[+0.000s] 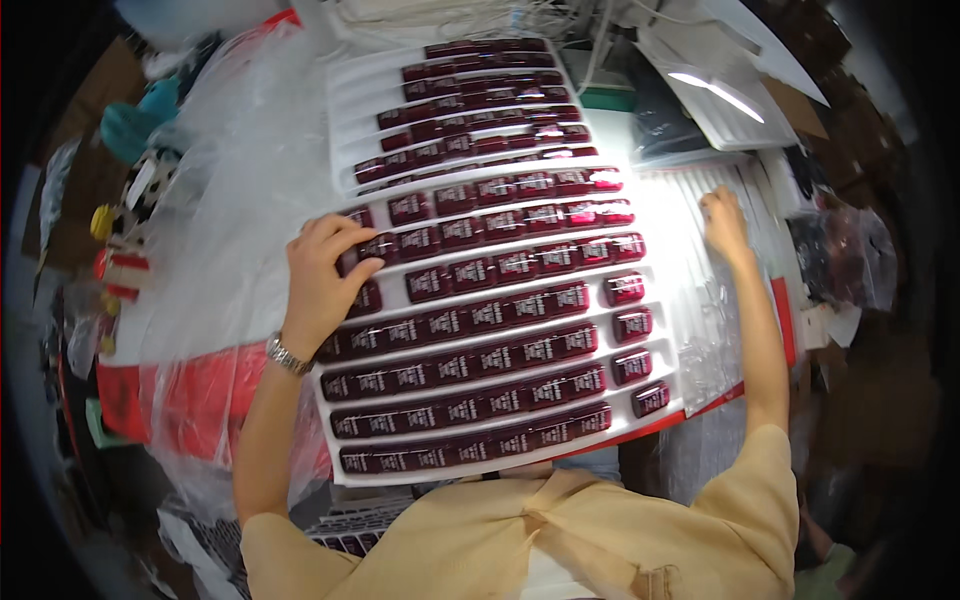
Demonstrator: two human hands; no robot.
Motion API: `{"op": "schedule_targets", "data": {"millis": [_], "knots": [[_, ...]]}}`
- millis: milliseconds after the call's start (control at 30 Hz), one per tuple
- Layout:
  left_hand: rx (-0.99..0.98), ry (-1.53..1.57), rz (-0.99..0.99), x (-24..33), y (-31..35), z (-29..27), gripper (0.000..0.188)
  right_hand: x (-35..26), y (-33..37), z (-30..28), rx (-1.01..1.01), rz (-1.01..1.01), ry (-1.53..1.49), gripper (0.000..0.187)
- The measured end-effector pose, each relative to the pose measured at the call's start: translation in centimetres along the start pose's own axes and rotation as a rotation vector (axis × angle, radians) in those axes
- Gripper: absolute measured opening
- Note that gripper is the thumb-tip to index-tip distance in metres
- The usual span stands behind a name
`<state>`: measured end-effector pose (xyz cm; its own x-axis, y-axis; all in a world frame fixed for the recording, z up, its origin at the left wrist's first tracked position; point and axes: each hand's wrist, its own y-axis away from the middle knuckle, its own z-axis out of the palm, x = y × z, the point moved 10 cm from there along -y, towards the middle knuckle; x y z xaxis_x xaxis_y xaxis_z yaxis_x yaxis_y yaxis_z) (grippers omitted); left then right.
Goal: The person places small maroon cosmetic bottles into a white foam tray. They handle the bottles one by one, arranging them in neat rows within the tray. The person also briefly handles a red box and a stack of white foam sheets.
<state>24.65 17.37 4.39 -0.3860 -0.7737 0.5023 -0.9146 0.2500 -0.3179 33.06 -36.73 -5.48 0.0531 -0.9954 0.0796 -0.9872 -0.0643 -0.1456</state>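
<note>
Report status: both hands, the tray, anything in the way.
Left hand flat on dark red pieces at white tray left edge. Right hand off tray, on clear plastic sheet. Nothing blocking the rows.

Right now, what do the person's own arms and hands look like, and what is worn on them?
Both forearms are bare. The left hand has a silver metal wristwatch at its wrist. The right hand wears nothing. Short pale yellow sleeves cover the upper arms.
</note>
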Motion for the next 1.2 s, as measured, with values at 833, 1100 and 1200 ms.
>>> {"op": "schedule_targets", "data": {"millis": [833,1100,1200], "knots": [[0.008,0.475,-0.08,2.6,5.4,-2.3,0.032,-35.6,5.4,-17.0,-0.357,-0.381,-1.416,0.014],[-0.06,0.905,-0.103,3.9,6.6,-0.2,0.033,-43.8,9.5,-20.4,-0.062,-0.657,-0.745,0.047],[0.072,0.623,-0.005,4.2,6.1,-1.7,0.031,-42.8,9.0,-19.8,-0.153,-0.678,-0.97,0.055]]}}
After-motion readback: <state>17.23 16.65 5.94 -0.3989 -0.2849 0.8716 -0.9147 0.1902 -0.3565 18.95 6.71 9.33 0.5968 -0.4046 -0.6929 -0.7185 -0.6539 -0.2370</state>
